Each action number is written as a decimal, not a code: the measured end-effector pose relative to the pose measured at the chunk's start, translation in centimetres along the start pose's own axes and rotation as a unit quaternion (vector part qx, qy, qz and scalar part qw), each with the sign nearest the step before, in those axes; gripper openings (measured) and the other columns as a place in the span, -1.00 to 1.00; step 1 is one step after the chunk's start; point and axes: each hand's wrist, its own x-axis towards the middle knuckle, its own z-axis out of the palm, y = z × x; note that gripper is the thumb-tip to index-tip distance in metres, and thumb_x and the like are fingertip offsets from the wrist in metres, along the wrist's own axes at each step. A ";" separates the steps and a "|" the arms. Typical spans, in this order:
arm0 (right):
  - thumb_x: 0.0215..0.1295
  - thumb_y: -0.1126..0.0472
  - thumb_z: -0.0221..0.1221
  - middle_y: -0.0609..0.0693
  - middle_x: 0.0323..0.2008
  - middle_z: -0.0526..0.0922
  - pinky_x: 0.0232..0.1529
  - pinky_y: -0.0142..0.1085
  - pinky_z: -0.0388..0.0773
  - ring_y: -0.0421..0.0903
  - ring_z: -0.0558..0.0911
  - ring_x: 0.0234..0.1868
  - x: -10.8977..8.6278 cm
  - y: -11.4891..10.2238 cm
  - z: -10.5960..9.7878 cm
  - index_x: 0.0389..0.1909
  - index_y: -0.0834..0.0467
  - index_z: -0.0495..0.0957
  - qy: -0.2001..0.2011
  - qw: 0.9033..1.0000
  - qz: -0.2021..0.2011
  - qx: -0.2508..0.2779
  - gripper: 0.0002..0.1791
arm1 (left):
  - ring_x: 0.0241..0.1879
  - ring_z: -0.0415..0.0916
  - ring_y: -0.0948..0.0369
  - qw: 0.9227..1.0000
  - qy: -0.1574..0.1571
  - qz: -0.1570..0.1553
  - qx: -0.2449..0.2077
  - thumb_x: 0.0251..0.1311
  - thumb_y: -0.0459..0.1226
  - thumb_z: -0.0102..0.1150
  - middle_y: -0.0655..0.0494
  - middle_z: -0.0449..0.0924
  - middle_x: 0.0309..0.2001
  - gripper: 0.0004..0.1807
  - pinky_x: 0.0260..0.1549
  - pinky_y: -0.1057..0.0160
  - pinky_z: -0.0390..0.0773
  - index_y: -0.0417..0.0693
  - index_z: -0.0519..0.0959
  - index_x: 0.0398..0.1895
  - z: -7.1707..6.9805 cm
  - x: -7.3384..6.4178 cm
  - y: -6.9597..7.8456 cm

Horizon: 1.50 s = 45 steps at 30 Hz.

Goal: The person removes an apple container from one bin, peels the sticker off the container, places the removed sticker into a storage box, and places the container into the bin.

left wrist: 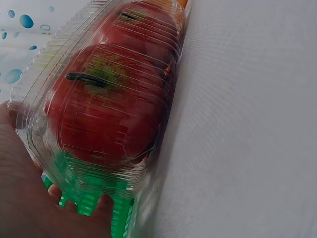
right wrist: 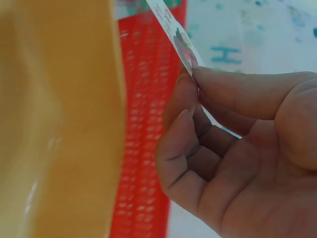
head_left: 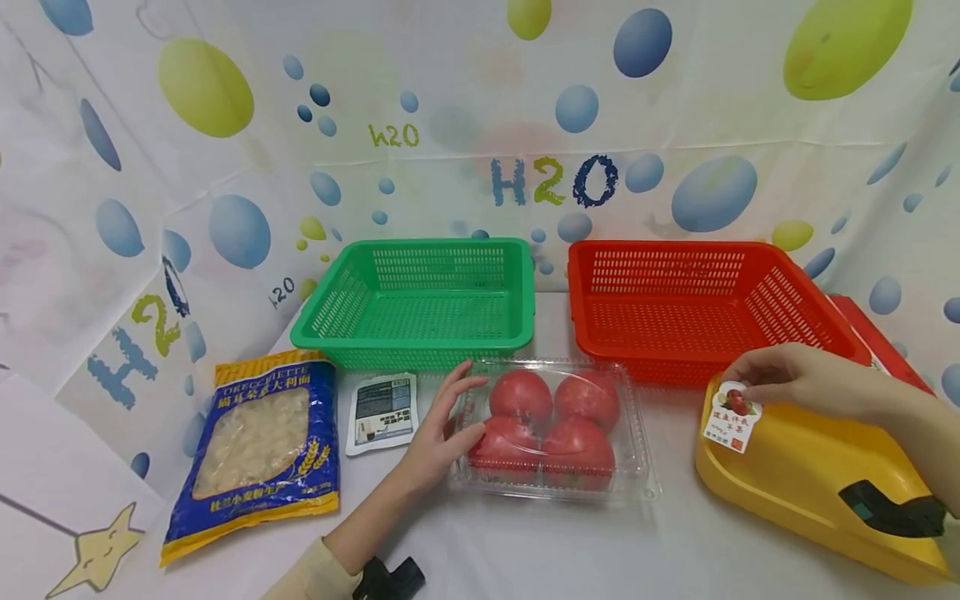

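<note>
A clear plastic clamshell box (head_left: 637,450) holds several red apples (head_left: 577,450), their stems showing in the left wrist view. My left hand (head_left: 438,437) rests against the left side of this box, fingers spread along its edge. Thumb and fingers of my right hand (head_left: 795,383) pinch a small white label (head_left: 731,421) printed with a picture of red fruit and Chinese characters. The label is held over the rim of a yellow tray (head_left: 795,492). In the right wrist view the label (right wrist: 173,34) appears nearly edge-on, standing up from the fingertips.
Behind the box stand a green basket (head_left: 420,354) and a red basket (head_left: 720,367). A blue and yellow bag of orecchiette pasta (head_left: 258,450) lies at the left, beside a small white pouch (head_left: 382,412). A patterned cloth (head_left: 450,108) hangs behind.
</note>
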 end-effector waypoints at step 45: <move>0.44 0.04 0.22 0.03 0.08 0.64 -0.13 -0.23 0.62 0.01 0.58 0.02 0.3 -1.8 2.1 0.26 0.20 0.53 0.060 0.997 0.027 -0.040 -0.53 | 0.56 -0.32 -0.12 1.000 -0.001 0.000 0.005 0.29 -0.28 0.14 -0.09 -0.15 0.60 -0.41 0.26 -0.51 0.00 -0.05 0.35 0.41 -0.1 0.0 -0.2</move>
